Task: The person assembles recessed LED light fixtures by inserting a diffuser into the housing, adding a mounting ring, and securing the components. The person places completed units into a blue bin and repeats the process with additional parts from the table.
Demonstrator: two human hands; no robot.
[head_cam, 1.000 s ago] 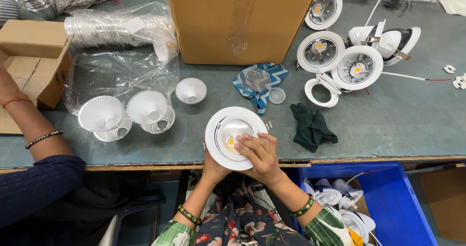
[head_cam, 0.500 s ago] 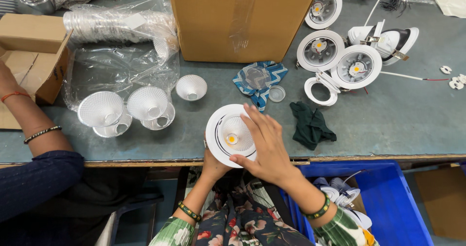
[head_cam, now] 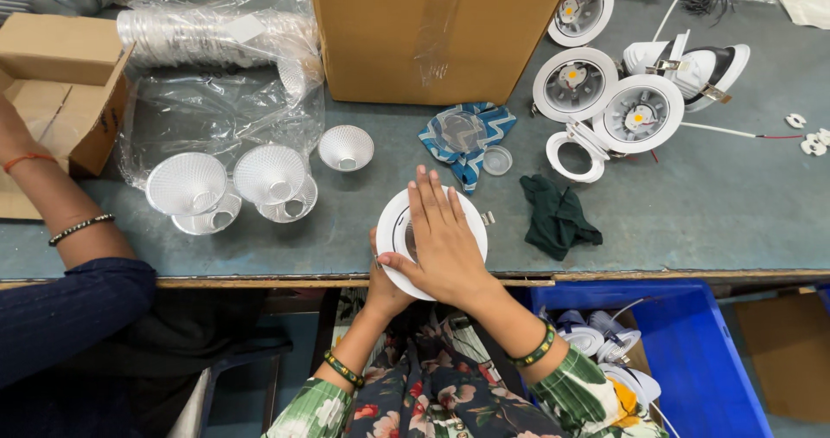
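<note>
White round downlight housing at near table edge, centre. Right hand flat on top, fingers stretched out and together, pressing, not curled. Left hand under near rim, fingers mostly hidden, grasp impossible to tell. Dark green cloth just right of housing. Clear faceted reflector cups to left. Cardboard box behind.

At the bottom middle, the person wears green sleeves with flowers. Each wrist has a beaded bracelet, by the left hand and right hand.
</note>
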